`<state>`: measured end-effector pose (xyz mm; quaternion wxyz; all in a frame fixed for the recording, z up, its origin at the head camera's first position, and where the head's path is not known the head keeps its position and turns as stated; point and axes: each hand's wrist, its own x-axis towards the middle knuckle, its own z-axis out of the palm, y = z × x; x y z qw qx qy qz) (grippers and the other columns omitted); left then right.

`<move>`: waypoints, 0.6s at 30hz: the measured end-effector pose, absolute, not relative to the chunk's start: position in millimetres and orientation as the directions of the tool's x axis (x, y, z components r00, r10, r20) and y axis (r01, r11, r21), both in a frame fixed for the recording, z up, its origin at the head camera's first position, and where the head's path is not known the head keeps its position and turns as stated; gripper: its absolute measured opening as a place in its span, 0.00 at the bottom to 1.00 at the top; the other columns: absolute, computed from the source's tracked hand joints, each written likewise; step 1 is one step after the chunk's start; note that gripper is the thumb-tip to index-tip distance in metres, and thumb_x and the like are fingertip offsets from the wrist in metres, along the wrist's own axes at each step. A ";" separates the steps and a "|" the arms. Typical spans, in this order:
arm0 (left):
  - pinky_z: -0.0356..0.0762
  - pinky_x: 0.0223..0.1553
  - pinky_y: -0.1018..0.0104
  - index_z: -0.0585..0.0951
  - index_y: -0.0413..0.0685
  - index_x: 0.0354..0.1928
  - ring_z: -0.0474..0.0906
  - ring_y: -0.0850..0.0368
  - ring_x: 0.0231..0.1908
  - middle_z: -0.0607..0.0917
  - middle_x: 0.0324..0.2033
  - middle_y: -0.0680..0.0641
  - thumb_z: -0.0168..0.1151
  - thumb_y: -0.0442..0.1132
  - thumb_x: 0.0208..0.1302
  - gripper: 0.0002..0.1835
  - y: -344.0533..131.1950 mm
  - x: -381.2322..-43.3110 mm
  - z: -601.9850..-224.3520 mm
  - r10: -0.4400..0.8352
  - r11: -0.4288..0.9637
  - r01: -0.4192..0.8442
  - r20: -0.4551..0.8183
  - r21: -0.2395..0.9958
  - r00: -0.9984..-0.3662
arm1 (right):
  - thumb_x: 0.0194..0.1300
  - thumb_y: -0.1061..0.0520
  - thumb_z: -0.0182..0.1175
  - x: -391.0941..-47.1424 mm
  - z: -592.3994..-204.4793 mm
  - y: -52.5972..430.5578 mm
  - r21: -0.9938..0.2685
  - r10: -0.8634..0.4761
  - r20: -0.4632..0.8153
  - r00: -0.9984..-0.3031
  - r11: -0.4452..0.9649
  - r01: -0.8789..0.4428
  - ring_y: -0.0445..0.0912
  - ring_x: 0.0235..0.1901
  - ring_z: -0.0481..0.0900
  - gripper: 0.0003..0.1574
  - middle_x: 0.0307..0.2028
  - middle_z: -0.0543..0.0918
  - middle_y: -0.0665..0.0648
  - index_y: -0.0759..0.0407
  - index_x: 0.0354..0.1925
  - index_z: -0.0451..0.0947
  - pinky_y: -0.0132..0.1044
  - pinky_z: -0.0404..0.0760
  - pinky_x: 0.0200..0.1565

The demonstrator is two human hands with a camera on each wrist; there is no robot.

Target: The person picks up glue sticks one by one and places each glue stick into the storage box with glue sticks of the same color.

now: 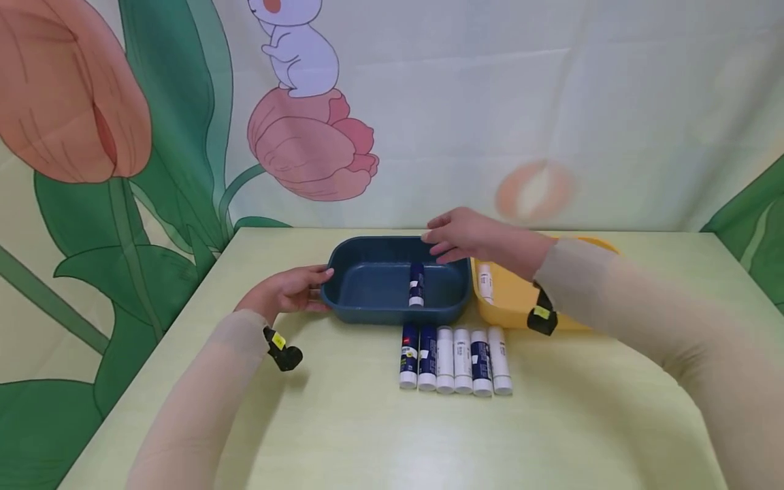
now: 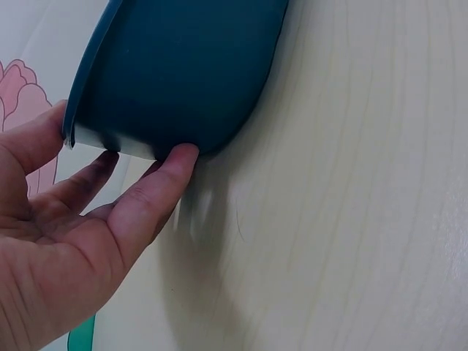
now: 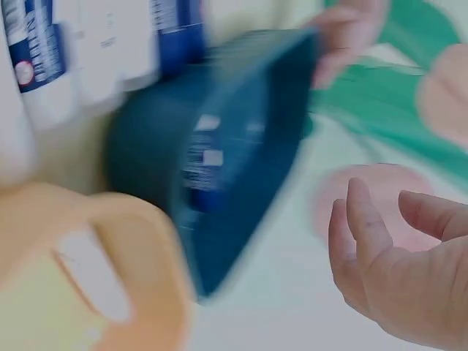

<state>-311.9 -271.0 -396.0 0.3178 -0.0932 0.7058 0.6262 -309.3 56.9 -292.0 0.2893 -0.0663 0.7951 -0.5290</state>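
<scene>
My left hand (image 1: 289,289) holds the left end of a dark blue plastic bin (image 1: 373,316), thumb at the rim and fingers against the outer wall (image 2: 168,80). Inside that bin one blue glue stick (image 1: 416,286) leans on the near wall. Above the bin's right end hovers my right hand (image 1: 462,235), fingers loosely spread and nothing in them; the right wrist view shows the same bare hand (image 3: 402,270). In front of the bins lies a row of several glue sticks (image 1: 462,361), some blue-labelled, some white.
A yellow bin (image 1: 508,306) stands against the blue bin's right side, partly hidden by my right forearm. It holds a white glue stick (image 1: 485,282). Behind the pale wood table (image 1: 343,422) hangs a cloth (image 1: 453,136) printed with tulips.
</scene>
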 end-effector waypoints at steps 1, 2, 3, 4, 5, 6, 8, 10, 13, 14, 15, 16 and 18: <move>0.64 0.75 0.44 0.42 0.50 0.83 0.71 0.53 0.56 0.67 0.65 0.43 0.41 0.46 0.83 0.35 -270.9 -311.4 -395.3 0.266 0.198 -0.531 -0.566 0.824 -0.780 | 0.80 0.58 0.51 -301.7 -280.5 64.1 -0.889 -0.427 -0.361 -0.829 0.427 0.167 0.61 0.73 0.69 0.38 0.76 0.64 0.68 0.67 0.79 0.51 0.52 0.74 0.70; 0.64 0.74 0.44 0.42 0.50 0.83 0.71 0.53 0.56 0.66 0.65 0.43 0.41 0.46 0.83 0.35 -271.0 -311.1 -394.8 0.265 0.196 -0.533 -0.568 0.823 -0.780 | 0.80 0.58 0.51 -294.4 -270.8 71.4 -0.894 -0.437 -0.332 -0.836 0.428 0.131 0.61 0.72 0.69 0.37 0.76 0.64 0.68 0.66 0.79 0.52 0.52 0.74 0.70; 0.64 0.74 0.44 0.42 0.50 0.83 0.71 0.53 0.57 0.66 0.66 0.43 0.41 0.46 0.83 0.35 -270.9 -310.8 -394.3 0.263 0.196 -0.534 -0.569 0.822 -0.779 | 0.80 0.58 0.51 -286.3 -261.8 78.8 -0.896 -0.443 -0.307 -0.843 0.433 0.099 0.61 0.72 0.70 0.37 0.75 0.65 0.68 0.65 0.79 0.53 0.52 0.75 0.69; 0.64 0.75 0.44 0.41 0.50 0.83 0.70 0.52 0.58 0.65 0.68 0.42 0.41 0.46 0.83 0.35 -270.2 -310.9 -393.7 0.265 0.197 -0.535 -0.570 0.822 -0.778 | 0.80 0.58 0.51 -278.2 -254.4 86.7 -0.898 -0.445 -0.283 -0.850 0.435 0.071 0.61 0.71 0.71 0.37 0.74 0.66 0.67 0.64 0.79 0.53 0.52 0.75 0.69; 0.64 0.75 0.44 0.41 0.51 0.83 0.69 0.51 0.60 0.63 0.69 0.42 0.40 0.46 0.83 0.35 -269.6 -311.5 -393.3 0.261 0.191 -0.541 -0.573 0.819 -0.777 | 0.80 0.58 0.51 -270.3 -248.4 94.5 -0.898 -0.446 -0.259 -0.857 0.438 0.043 0.61 0.70 0.72 0.37 0.73 0.67 0.67 0.63 0.79 0.54 0.52 0.76 0.68; 0.63 0.75 0.44 0.40 0.51 0.83 0.68 0.50 0.61 0.62 0.71 0.41 0.40 0.46 0.83 0.35 -269.0 -311.8 -393.1 0.260 0.190 -0.542 -0.575 0.818 -0.776 | 0.79 0.58 0.52 -262.4 -243.4 102.2 -0.897 -0.445 -0.241 -0.862 0.442 0.023 0.60 0.69 0.72 0.37 0.72 0.68 0.67 0.62 0.79 0.54 0.52 0.77 0.67; 0.63 0.75 0.44 0.40 0.51 0.83 0.66 0.49 0.64 0.59 0.74 0.40 0.40 0.46 0.83 0.35 -268.1 -312.2 -392.8 0.255 0.184 -0.548 -0.578 0.816 -0.775 | 0.79 0.58 0.53 -249.9 -238.6 116.9 -0.892 -0.435 -0.216 -0.874 0.451 -0.004 0.58 0.68 0.74 0.37 0.69 0.70 0.66 0.60 0.79 0.56 0.50 0.79 0.64; 0.62 0.76 0.44 0.40 0.51 0.83 0.65 0.48 0.65 0.57 0.76 0.39 0.41 0.46 0.83 0.36 -267.1 -311.9 -392.5 0.249 0.177 -0.554 -0.582 0.813 -0.774 | 0.79 0.57 0.53 -239.3 -237.6 131.3 -0.886 -0.432 -0.196 -0.880 0.463 -0.030 0.56 0.65 0.77 0.37 0.67 0.70 0.65 0.59 0.79 0.56 0.47 0.82 0.62; 0.63 0.76 0.44 0.41 0.51 0.83 0.66 0.49 0.64 0.58 0.75 0.40 0.42 0.46 0.83 0.36 -266.5 -310.9 -392.4 0.241 0.171 -0.558 -0.584 0.812 -0.775 | 0.79 0.56 0.54 -226.5 -242.4 151.6 -0.876 -0.427 -0.169 -0.888 0.479 -0.064 0.48 0.58 0.80 0.36 0.66 0.72 0.63 0.58 0.79 0.57 0.40 0.86 0.57; 0.63 0.75 0.44 0.42 0.51 0.83 0.67 0.50 0.63 0.60 0.74 0.40 0.42 0.46 0.83 0.36 -266.8 -310.6 -392.3 0.240 0.169 -0.558 -0.583 0.813 -0.776 | 0.79 0.55 0.54 -222.4 -245.1 157.9 -0.873 -0.428 -0.157 -0.890 0.481 -0.078 0.44 0.56 0.80 0.36 0.66 0.72 0.63 0.59 0.79 0.57 0.39 0.87 0.56; 0.63 0.75 0.44 0.42 0.51 0.83 0.68 0.51 0.62 0.61 0.73 0.41 0.42 0.46 0.83 0.36 -267.2 -310.3 -392.4 0.241 0.168 -0.556 -0.581 0.814 -0.778 | 0.79 0.55 0.54 -218.0 -247.9 163.6 -0.870 -0.426 -0.149 -0.892 0.485 -0.087 0.41 0.54 0.80 0.36 0.66 0.72 0.63 0.58 0.79 0.57 0.37 0.87 0.55; 0.63 0.75 0.45 0.42 0.51 0.83 0.69 0.52 0.60 0.63 0.71 0.42 0.42 0.46 0.83 0.36 -267.5 -310.0 -392.7 0.242 0.169 -0.553 -0.578 0.816 -0.779 | 0.78 0.55 0.55 -213.2 -251.3 169.0 -0.870 -0.423 -0.138 -0.896 0.484 -0.095 0.38 0.53 0.81 0.36 0.66 0.72 0.63 0.59 0.78 0.58 0.36 0.88 0.54; 0.63 0.76 0.45 0.42 0.50 0.83 0.71 0.54 0.57 0.67 0.66 0.43 0.42 0.46 0.83 0.36 -268.0 -309.5 -393.5 0.250 0.174 -0.546 -0.573 0.820 -0.781 | 0.78 0.56 0.56 -204.3 -259.7 179.4 -0.870 -0.418 -0.121 -0.900 0.482 -0.107 0.34 0.50 0.82 0.36 0.66 0.72 0.64 0.59 0.78 0.58 0.36 0.88 0.52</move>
